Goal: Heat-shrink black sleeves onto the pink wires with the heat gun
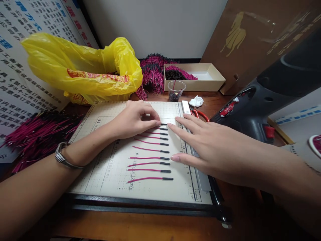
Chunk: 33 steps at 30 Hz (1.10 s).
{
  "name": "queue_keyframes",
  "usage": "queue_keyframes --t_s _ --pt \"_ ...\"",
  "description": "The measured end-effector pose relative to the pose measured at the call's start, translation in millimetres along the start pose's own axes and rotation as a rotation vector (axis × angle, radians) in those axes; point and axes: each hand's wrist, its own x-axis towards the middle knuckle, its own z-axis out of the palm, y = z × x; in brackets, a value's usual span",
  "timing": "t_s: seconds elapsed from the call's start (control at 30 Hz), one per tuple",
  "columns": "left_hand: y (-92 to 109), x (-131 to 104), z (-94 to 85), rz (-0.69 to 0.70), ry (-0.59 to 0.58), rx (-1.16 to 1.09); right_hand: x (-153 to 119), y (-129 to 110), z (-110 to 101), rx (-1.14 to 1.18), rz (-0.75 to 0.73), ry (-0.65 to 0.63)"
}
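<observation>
From where I stand, the wooden table (150,227) runs beneath everything, with a brown cardboard panel (250,50) upright at the far right and a printed sheet (15,63) at the far left. The pale gridded board (150,190) takes up the middle of the table. A yellow plastic bag (87,82) sags open beyond its far left corner, and a dark power tool (253,103) with a red switch leans in from the right.

The right hand (213,142) lies palm down over the board's right side, fingers spread and holding nothing that I can see; its forefinger reaches the black tip of the farthest wire, though I can't tell if they touch. The left hand (137,118) is over the board's far part, thumb and forefinger pinched closed on that farthest wire (164,124) beside its black tip.

One loose wire heap (42,134) spreads left of the board; another heap (154,75) sits at the far side, next to a shallow pale box (210,85) with more wires in it. Nearer are a clear cup (175,87), red-handled tool (204,115) and crumpled white tissue (196,101). Magenta wires (147,158) lie in a column down the board, black tips to the right.
</observation>
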Motion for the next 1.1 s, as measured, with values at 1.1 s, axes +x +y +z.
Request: queue_keyframes --t_s 1.1 --pt "3.3 0.7 -1.2 -0.043 -0.030 0.132 -0.5 -1.5 1.3 0.019 0.004 0.038"
